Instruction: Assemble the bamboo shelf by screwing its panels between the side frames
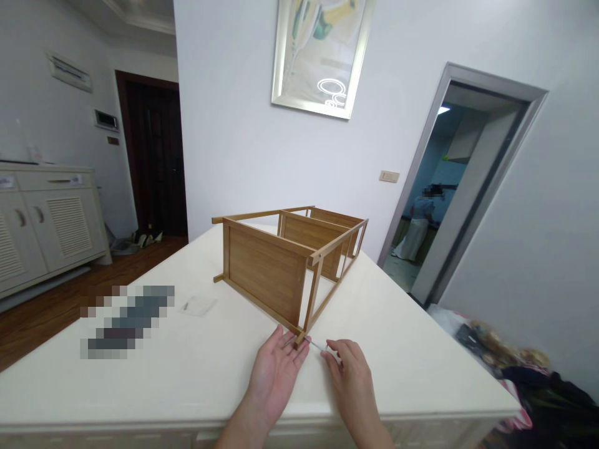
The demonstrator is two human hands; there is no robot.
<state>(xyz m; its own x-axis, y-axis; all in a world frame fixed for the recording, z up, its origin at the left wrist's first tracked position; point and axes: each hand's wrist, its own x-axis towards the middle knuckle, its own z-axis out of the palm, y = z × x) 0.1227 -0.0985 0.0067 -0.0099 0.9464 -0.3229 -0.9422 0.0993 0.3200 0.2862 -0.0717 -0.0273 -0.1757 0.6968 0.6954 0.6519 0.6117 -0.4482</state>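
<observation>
A wooden shelf rack (264, 268) lies on its side on the white table, its slatless brown panels standing upright. My left hand (276, 368) is palm up by the rack's near corner, fingers stretched out under and beside the end of a leg (300, 338). My right hand (349, 374) is just to the right, thumb and fingers pinching a thin metal hex key (316, 343). The far end of the hex key reaches the side of that leg; its tip meets the wood where I cannot see clearly.
A small clear plastic bag (199, 305) lies left of the rack on the white table (187, 380). Beside it is a blurred-out dark item (131, 321). Bags and clothes (528, 368) are heaped off the right edge. A person (418, 218) stands beyond the doorway.
</observation>
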